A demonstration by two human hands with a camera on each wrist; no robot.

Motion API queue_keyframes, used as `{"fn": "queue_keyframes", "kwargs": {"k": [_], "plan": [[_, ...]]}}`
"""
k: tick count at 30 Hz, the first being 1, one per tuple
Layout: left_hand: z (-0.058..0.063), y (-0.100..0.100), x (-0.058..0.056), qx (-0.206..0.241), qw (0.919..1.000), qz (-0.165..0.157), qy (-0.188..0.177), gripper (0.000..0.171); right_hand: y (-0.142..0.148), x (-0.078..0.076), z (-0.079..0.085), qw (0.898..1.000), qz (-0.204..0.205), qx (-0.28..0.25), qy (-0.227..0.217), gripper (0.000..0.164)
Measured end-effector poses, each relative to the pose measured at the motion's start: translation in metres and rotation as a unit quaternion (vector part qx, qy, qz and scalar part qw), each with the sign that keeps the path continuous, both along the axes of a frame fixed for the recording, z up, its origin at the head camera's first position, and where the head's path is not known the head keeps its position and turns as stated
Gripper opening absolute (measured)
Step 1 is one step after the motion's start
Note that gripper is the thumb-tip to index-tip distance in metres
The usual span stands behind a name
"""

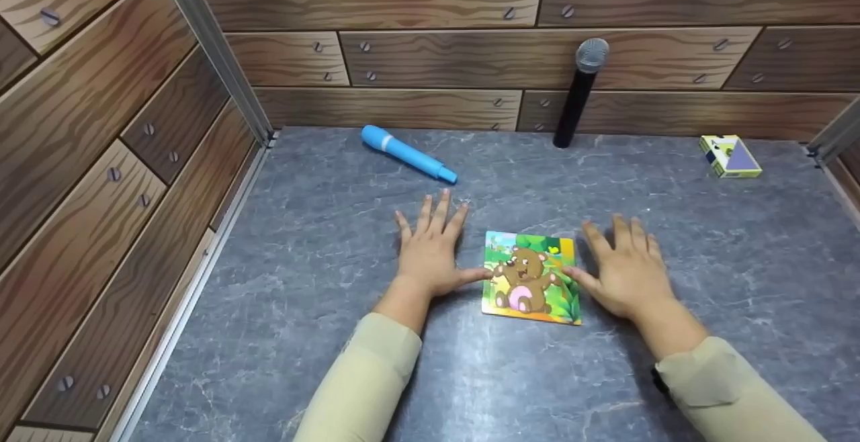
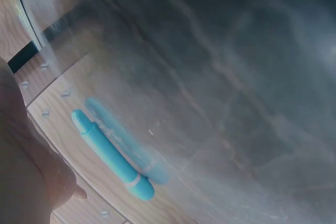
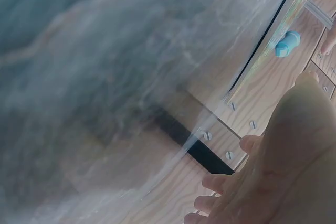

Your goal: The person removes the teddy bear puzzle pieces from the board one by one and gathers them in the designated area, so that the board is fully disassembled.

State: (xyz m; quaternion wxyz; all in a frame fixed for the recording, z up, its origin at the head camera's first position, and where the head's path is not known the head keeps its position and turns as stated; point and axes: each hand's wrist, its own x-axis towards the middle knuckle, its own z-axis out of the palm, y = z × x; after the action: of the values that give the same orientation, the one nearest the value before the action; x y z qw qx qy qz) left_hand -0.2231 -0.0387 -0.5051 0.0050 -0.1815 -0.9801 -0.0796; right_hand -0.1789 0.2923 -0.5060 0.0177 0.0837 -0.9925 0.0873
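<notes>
A square picture board (image 1: 527,281) with a cartoon brown bear lies flat on the grey marbled table between both hands. To its left, my left hand (image 1: 430,257) is spread flat on the table, its thumb at the board's left edge. My right hand (image 1: 628,271) lies on the other side with fingers extended, the thumb tip over the board's right edge. Neither hand grips anything. In the left wrist view part of the left hand (image 2: 31,166) shows; the right wrist view has the right hand (image 3: 289,166) and the board's thin edge (image 3: 269,39).
Beyond the left fingertips lies a blue microphone (image 1: 410,153). A black microphone (image 1: 576,103) with a silver mesh head stands upright near the back wall. At the back right is a small yellow and purple box (image 1: 731,157). Wood-patterned panels (image 1: 430,59) border the table.
</notes>
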Motion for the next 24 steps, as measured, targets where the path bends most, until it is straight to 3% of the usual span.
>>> {"fn": "queue_keyframes", "kwargs": {"k": [7, 13, 18, 24], "plan": [[-0.002, 0.003, 0.001, -0.001, 1.0, -0.003, -0.001, 0.126, -0.002, 0.003, 0.0, 1.0, 0.001, -0.003, -0.005, 0.097], [0.003, 0.011, 0.002, -0.036, 0.9991, -0.021, 0.008, 0.125, -0.001, 0.004, 0.011, 1.0, 0.005, -0.022, 0.006, 0.09], [0.014, 0.02, 0.002, -0.034, 0.9993, -0.016, -0.002, 0.124, -0.003, 0.001, 0.023, 0.997, 0.008, -0.071, 0.012, 0.087], [0.025, 0.038, 0.004, 0.01, 0.999, -0.026, -0.034, 0.12, -0.011, -0.003, 0.027, 0.988, 0.008, -0.153, -0.002, 0.094]]}}
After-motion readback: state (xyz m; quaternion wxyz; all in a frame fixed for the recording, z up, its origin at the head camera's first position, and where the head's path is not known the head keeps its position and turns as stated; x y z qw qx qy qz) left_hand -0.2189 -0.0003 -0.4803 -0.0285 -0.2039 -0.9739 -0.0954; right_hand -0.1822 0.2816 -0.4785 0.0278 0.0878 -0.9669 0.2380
